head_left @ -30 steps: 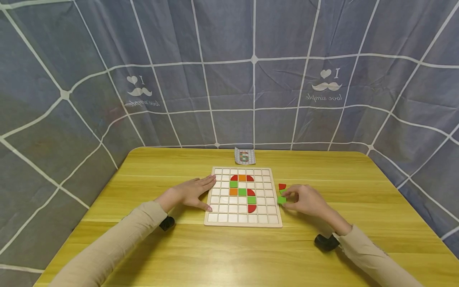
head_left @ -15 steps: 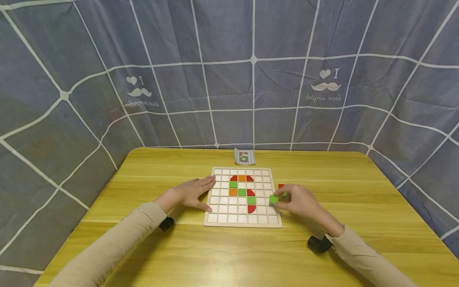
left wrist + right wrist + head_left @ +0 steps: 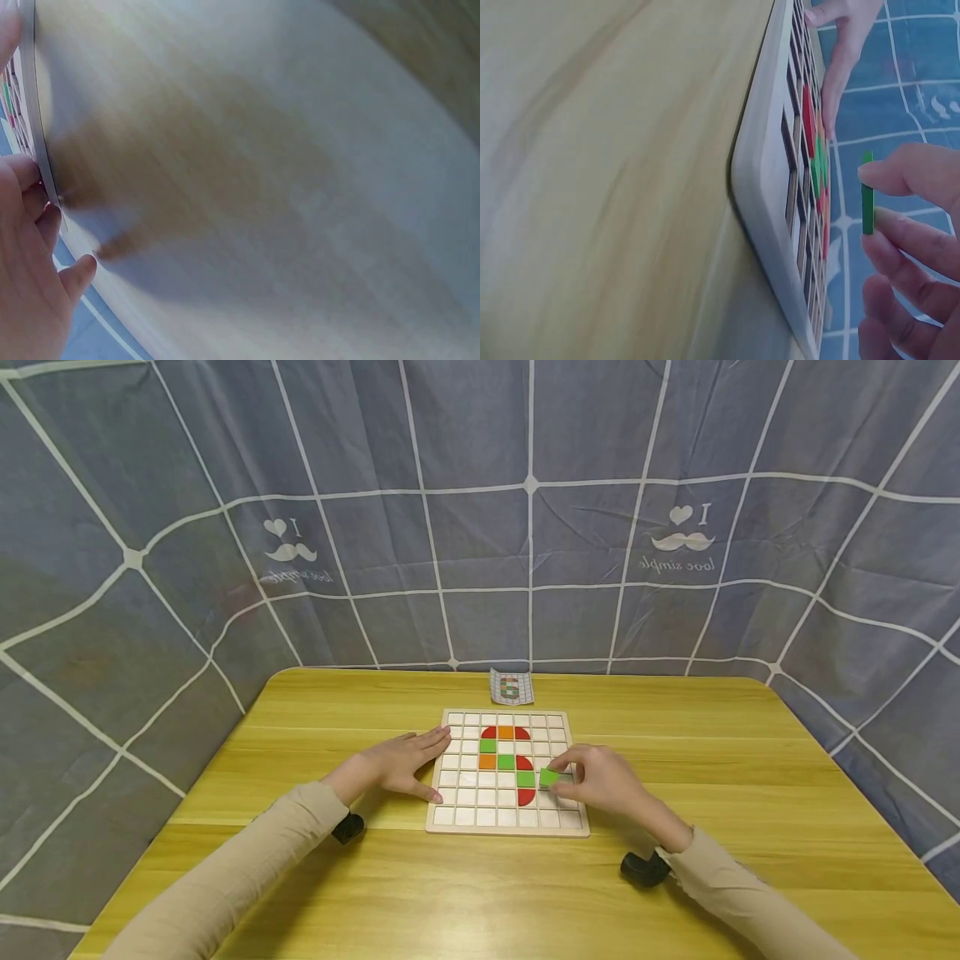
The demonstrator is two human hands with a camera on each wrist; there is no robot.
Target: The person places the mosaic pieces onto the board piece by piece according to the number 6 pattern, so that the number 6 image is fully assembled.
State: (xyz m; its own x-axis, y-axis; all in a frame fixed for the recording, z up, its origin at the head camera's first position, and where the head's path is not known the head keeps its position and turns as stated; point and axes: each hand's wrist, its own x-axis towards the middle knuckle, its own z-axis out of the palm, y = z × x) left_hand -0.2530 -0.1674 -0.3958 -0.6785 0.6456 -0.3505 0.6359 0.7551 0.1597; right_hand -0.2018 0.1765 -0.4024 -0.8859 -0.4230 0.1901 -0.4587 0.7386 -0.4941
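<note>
A pale wooden grid board [image 3: 507,830] lies on the table, with red, orange and green tiles set in its cells. My right hand [image 3: 603,779] pinches a green square tile [image 3: 549,777] between thumb and fingers, over the board's right part. In the right wrist view that tile [image 3: 867,193] shows edge-on, apart from the board's surface. My left hand [image 3: 397,766] rests with spread fingers on the board's left edge. The left wrist view has its fingers [image 3: 78,277] along the board's side. Among the set tiles are a green one [image 3: 526,779] and a red quarter-round [image 3: 527,797].
A small printed card [image 3: 512,687] with a coloured grid pattern lies behind the board. The wooden table [image 3: 480,893] reaches back to a grey-blue curtain [image 3: 480,543] with white lines. The loose tiles at the board's right are hidden behind my right hand.
My right hand has picked up the green square tile from beside the board and carried it left over the board. The left hand has stayed in place.
</note>
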